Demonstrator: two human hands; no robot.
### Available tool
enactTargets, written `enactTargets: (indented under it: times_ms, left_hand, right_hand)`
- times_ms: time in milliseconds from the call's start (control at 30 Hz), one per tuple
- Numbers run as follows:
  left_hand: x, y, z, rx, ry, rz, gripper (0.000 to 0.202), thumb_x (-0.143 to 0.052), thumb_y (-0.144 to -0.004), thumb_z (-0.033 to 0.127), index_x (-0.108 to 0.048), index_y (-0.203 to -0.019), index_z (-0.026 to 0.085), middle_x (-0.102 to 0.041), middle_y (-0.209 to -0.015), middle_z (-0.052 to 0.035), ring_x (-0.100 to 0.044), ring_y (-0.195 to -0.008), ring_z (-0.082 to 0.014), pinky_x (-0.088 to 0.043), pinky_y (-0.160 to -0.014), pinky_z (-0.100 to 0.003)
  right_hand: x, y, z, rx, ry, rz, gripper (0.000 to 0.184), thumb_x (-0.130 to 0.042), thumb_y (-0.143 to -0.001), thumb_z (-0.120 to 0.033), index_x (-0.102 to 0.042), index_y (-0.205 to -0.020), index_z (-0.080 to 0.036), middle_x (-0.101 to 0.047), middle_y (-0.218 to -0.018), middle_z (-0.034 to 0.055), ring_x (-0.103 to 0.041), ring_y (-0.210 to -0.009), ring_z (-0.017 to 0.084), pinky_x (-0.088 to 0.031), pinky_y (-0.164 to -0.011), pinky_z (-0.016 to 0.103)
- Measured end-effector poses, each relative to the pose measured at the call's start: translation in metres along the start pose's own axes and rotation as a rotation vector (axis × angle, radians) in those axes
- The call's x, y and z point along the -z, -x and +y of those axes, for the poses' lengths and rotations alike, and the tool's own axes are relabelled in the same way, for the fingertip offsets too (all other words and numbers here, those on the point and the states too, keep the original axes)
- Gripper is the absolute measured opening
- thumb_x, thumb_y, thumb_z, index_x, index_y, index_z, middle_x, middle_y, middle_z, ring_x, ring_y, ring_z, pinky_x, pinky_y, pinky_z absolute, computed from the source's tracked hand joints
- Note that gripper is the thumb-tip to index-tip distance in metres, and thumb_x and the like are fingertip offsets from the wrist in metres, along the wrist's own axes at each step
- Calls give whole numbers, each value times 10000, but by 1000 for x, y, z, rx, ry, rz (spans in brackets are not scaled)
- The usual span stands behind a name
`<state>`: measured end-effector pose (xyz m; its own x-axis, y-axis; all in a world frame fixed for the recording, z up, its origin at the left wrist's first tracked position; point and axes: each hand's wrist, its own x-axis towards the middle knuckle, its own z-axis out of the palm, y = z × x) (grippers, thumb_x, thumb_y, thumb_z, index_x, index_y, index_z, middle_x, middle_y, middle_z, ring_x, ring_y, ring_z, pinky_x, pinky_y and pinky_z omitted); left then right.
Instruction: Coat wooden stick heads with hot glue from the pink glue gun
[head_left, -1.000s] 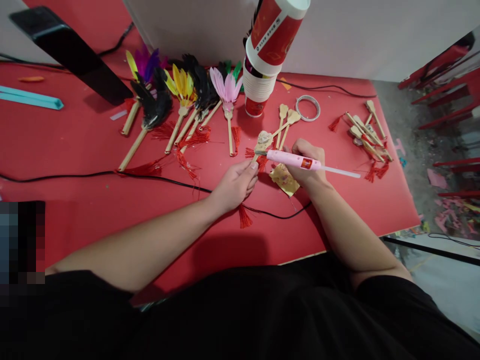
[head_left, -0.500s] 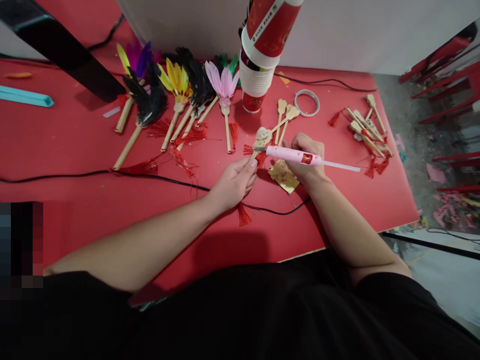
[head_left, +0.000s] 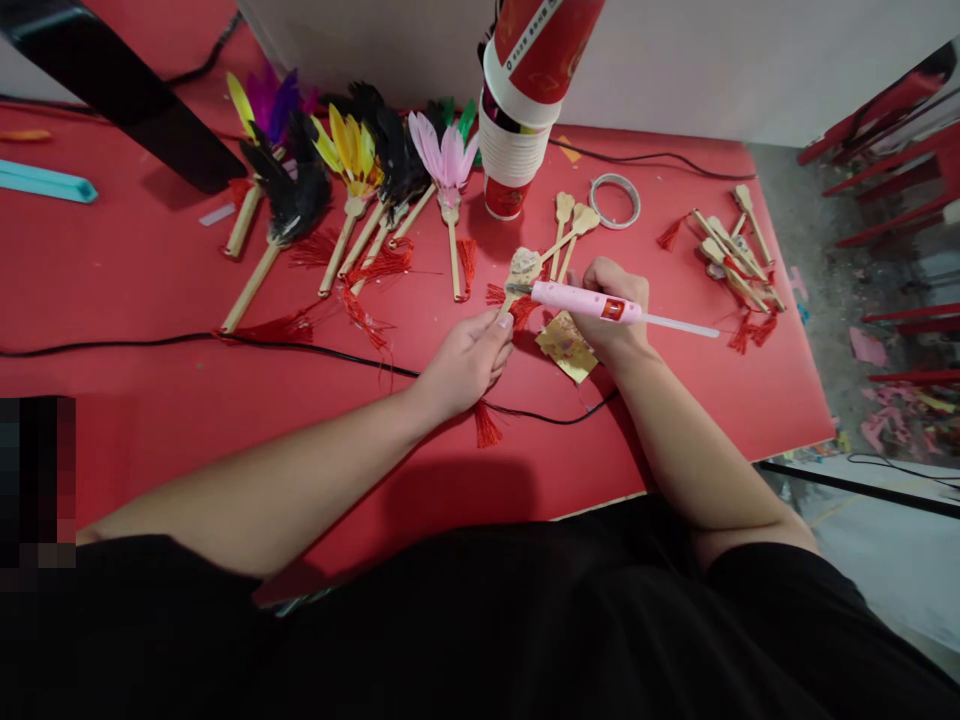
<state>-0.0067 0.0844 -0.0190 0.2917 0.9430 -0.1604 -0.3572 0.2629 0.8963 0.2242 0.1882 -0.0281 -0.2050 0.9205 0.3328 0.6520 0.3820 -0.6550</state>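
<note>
I am watching my left hand (head_left: pixel 465 360) pinching the shaft of a pale wooden stick with a rounded head (head_left: pixel 523 268), with its fingers closing tight on the wood. A red thread tassel (head_left: pixel 486 425) is lying on the table just below the palm. My right hand (head_left: pixel 615 310) is wrapping all its fingers round a pink pen-shaped glue gun (head_left: pixel 581 300), and the gun's metal tip is resting on the stick's head. A clear glue rod is sticking out of the gun's rear end, pointing right. A crumpled piece of gold foil (head_left: pixel 566 348) is lying just under the right hand. Both hands are working near the middle of the red table (head_left: pixel 150 420). A thin black cable (head_left: pixel 300 350) is running across it beneath both wrists.

Beyond the hands, a leaning stack of red-and-white paper cups (head_left: pixel 517 150) is standing. A row of coloured feather fans on wooden handles (head_left: pixel 352 190) is lying to its left and a ring of clear tape (head_left: pixel 615 200) to its right. A heap of bare tasselled sticks (head_left: pixel 735 260) is lying well apart, toward the right edge.
</note>
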Motion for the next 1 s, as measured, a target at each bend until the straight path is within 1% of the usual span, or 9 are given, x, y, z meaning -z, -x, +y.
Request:
enactTargets:
  times_ms: [100,200,300,433,500,700,800,900,1000]
  left_hand:
    - [-1,0,1,15,-8,9,605,-706,-1165,723,-394,-883,288,-286,-606,135,-190,-492,-80,-157,-468,-227]
    - [-1,0,2,39,0,30,620,-701,-1158,742,-393,-874,285,-287,-611,133,-196,-493,-76,-164,-468,-215]
    - [0,0,3,46,13,39,628,-696,-1155,753,-394,-869,283,-288,-614,131,-201,-489,-72,-166,-465,-207]
    - [1,0,4,55,27,55,598,-671,-1179,723,-396,-882,283,-286,-610,132,-195,-480,-73,-157,-460,-203]
    - [0,-1,5,44,21,48,597,-679,-1174,723,-396,-885,285,-291,-613,132,-205,-484,-76,-168,-458,-203]
    - [-1,1,6,3,1,26,642,-731,-1125,780,-408,-877,284,-303,-626,132,-209,-501,-74,-186,-455,-204]
    - [-2,1,6,14,3,38,630,-715,-1142,763,-409,-871,283,-297,-628,130,-201,-497,-73,-176,-455,-207]
    - [-2,1,5,37,9,69,605,-696,-1165,729,-407,-874,284,-303,-624,128,-198,-491,-75,-164,-455,-212]
    - [-2,1,4,54,11,91,598,-682,-1175,721,-403,-877,284,-318,-621,123,-207,-489,-76,-162,-456,-216]
  right_hand:
    - [2,-2,0,-11,-3,4,568,-770,-1085,-580,-364,-795,-310,-376,-670,-58,-352,-667,166,-350,-640,358]
    - [6,0,0,-20,23,-13,598,-856,-1014,-594,-372,-806,-310,-386,-673,-59,-372,-679,168,-358,-641,352]
    - [9,4,2,16,25,-20,583,-901,-942,-537,-379,-818,-309,-406,-687,-61,-383,-675,162,-363,-643,348]
    - [11,7,5,55,22,-11,514,-875,-906,-442,-385,-822,-310,-422,-703,-57,-392,-671,160,-368,-643,354]
    - [11,6,4,57,29,-16,485,-859,-901,-430,-395,-821,-311,-413,-696,-57,-396,-670,164,-374,-643,357]
    - [7,6,-5,64,-6,-52,507,-824,-915,-562,-399,-795,-314,-400,-660,-63,-394,-634,160,-388,-619,355]
    - [5,6,-10,11,15,-48,592,-827,-968,-668,-393,-781,-312,-417,-654,-50,-394,-647,165,-385,-621,354]
    - [2,4,-13,-35,26,-31,672,-812,-1010,-785,-393,-783,-312,-398,-644,-48,-386,-655,169,-381,-625,353]
    - [1,3,-15,-57,17,-34,690,-816,-1022,-827,-414,-801,-311,-376,-644,-57,-391,-661,171,-394,-634,351]
